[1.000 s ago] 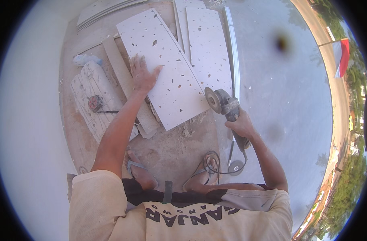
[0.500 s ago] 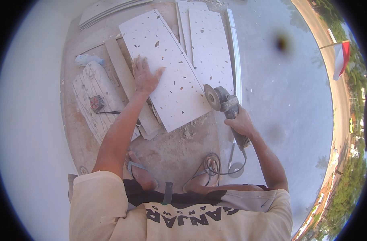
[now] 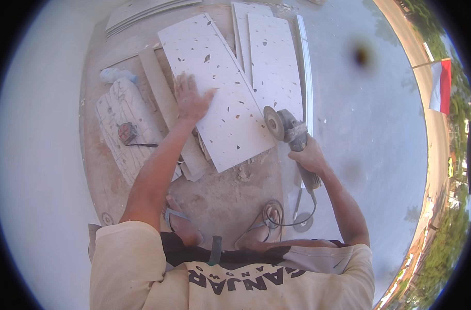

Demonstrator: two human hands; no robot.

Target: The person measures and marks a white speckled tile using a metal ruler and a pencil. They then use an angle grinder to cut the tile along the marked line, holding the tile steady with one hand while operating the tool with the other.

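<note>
A long white tile slab with dark speckles [image 3: 220, 103] lies at an angle in front of me. My left hand [image 3: 193, 98] rests on its left edge, fingers spread and thumb pointing right across the surface. In my right hand [image 3: 308, 155] is an angle grinder [image 3: 296, 135], gripped round its dusty body. Its round disc [image 3: 273, 123] is at the slab's right edge, near the lower right corner; whether they touch I cannot tell. The grinder's cable [image 3: 314, 204] loops down beside my right foot.
More speckled slabs [image 3: 274, 57] lie behind on the right, beside a long pale strip [image 3: 304, 77]. To the left are a scored white board [image 3: 116, 113], a red tape measure [image 3: 126, 133], a plastic bottle [image 3: 117, 76] and narrow offcuts [image 3: 171, 113]. A loose disc [image 3: 303, 223] lies near my right foot.
The whole scene sits slightly further right in the picture. My left hand stays on the slab, and the grinder remains in my right hand beside the slab's edge.
</note>
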